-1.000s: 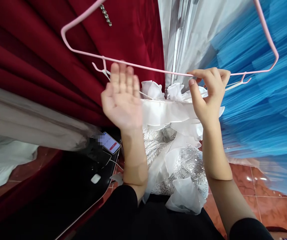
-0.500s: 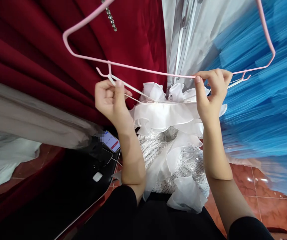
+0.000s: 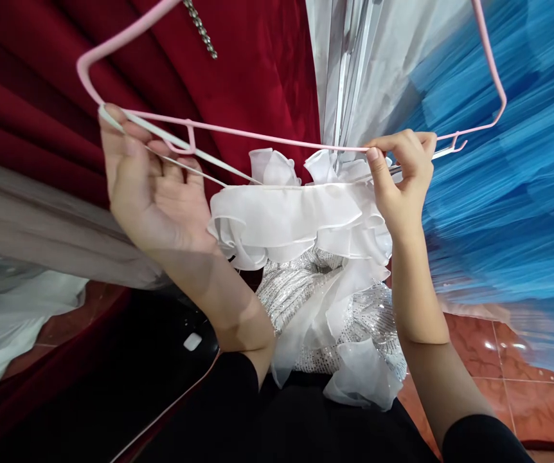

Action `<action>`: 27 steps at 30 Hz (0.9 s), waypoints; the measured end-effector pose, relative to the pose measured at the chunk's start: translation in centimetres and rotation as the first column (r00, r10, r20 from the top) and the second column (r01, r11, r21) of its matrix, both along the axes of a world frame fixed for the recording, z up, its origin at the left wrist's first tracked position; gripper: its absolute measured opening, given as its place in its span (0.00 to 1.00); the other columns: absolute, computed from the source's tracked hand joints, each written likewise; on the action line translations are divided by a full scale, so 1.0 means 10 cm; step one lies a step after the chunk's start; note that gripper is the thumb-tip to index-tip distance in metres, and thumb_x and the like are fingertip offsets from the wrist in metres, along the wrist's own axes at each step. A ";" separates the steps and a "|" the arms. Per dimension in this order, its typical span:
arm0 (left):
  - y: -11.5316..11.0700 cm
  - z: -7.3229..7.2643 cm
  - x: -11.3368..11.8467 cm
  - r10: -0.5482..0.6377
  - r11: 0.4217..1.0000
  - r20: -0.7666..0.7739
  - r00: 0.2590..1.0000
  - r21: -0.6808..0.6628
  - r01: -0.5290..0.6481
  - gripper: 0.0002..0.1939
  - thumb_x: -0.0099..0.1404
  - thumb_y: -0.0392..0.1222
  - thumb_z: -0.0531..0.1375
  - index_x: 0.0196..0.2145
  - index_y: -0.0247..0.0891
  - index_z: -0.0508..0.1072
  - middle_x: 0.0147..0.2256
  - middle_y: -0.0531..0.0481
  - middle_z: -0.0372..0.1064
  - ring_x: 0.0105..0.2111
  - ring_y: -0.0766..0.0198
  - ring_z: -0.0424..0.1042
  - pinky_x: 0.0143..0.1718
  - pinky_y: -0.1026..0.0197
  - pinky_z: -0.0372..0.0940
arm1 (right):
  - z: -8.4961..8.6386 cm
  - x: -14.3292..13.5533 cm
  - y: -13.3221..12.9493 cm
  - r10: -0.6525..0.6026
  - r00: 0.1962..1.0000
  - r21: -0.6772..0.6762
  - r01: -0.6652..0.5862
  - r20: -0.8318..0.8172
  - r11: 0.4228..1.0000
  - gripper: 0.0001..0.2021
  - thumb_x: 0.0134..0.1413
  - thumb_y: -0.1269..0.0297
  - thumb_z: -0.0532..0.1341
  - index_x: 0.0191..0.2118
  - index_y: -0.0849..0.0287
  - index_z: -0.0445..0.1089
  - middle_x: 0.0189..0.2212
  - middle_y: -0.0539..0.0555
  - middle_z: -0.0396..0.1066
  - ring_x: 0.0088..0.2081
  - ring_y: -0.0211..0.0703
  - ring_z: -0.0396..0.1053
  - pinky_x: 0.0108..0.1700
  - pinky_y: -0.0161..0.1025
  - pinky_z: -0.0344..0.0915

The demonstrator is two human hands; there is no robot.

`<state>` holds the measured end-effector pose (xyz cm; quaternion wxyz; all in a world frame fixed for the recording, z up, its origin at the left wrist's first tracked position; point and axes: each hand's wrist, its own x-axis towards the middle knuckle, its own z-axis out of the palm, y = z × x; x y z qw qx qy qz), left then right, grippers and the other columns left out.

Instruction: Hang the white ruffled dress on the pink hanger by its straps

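A pink hanger (image 3: 258,136) spans the upper part of the view, its small lower hooks facing down. My left hand (image 3: 149,173) holds a white strap (image 3: 209,157) at the hanger's left corner, thumb and fingers on the strap. With thumb and fingers pinched, my right hand (image 3: 405,173) grips the hanger's lower bar. Another white strap (image 3: 443,153) passes by the right small hook. Below the bar hangs a white dress (image 3: 286,215) with ruffles at the top and a silvery sequined body, lying between my forearms.
Red cloth (image 3: 258,64) fills the upper left and blue tulle (image 3: 513,193) the right. White fabric and metal poles stand between them. A black surface (image 3: 89,373) at lower left bears a small white case (image 3: 192,341). Red floor tiles (image 3: 522,399) show at lower right.
My left hand has moved left and up with the strap, from the small hook to the hanger's corner. The hanger and dress top have shifted left, and the phone is now hidden.
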<state>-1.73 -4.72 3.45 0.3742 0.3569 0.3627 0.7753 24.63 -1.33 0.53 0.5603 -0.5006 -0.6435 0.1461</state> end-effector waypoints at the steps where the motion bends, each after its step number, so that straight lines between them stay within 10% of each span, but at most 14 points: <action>1: 0.02 -0.02 0.00 -0.027 1.000 0.020 0.999 -0.012 0.027 0.09 0.66 0.40 0.61 0.42 0.54 0.73 0.51 0.65 0.71 0.68 0.57 0.48 0.63 0.54 0.64 | -0.01 0.01 0.01 -0.006 0.999 0.023 0.006 0.035 1.000 0.11 0.57 0.48 0.61 0.33 0.49 0.73 0.32 0.50 0.69 0.52 0.47 0.64 0.62 0.64 0.62; 9: 0.14 -0.34 0.20 -0.260 0.957 0.356 0.897 -0.026 0.288 0.08 0.66 0.41 0.57 0.42 0.41 0.72 0.54 0.56 0.70 0.69 0.61 0.47 0.66 0.60 0.56 | 0.01 -0.03 -0.02 0.000 0.997 0.039 -0.003 0.079 0.999 0.14 0.59 0.46 0.58 0.35 0.49 0.73 0.32 0.51 0.70 0.48 0.46 0.66 0.60 0.62 0.63; 16: 0.07 -0.11 0.89 -0.582 0.813 0.170 0.795 0.106 0.572 0.12 0.69 0.36 0.54 0.47 0.36 0.72 0.53 0.44 0.69 0.58 0.55 0.66 0.65 0.53 0.54 | -0.09 -0.07 0.01 -0.039 0.994 0.084 0.031 0.101 0.996 0.14 0.62 0.47 0.55 0.38 0.48 0.73 0.33 0.50 0.70 0.50 0.47 0.65 0.61 0.61 0.60; 24: 0.08 -0.12 1.11 -0.392 0.920 0.126 0.911 0.027 0.392 0.13 0.74 0.42 0.48 0.34 0.43 0.68 0.34 0.47 0.66 0.46 0.58 0.71 0.46 0.61 0.66 | -0.04 -0.01 -0.21 0.010 0.993 0.139 -0.027 0.119 0.990 0.11 0.60 0.55 0.60 0.47 0.42 0.72 0.43 0.48 0.73 0.52 0.47 0.67 0.60 0.56 0.64; 27: 0.12 -0.13 1.09 -0.404 0.914 0.147 0.903 0.052 0.401 0.13 0.75 0.42 0.49 0.34 0.42 0.68 0.33 0.47 0.63 0.43 0.59 0.70 0.41 0.62 0.65 | -0.11 0.14 -0.24 -0.146 0.979 0.293 0.181 -0.140 0.939 0.12 0.57 0.63 0.62 0.47 0.43 0.72 0.46 0.50 0.70 0.50 0.45 0.68 0.52 0.48 0.69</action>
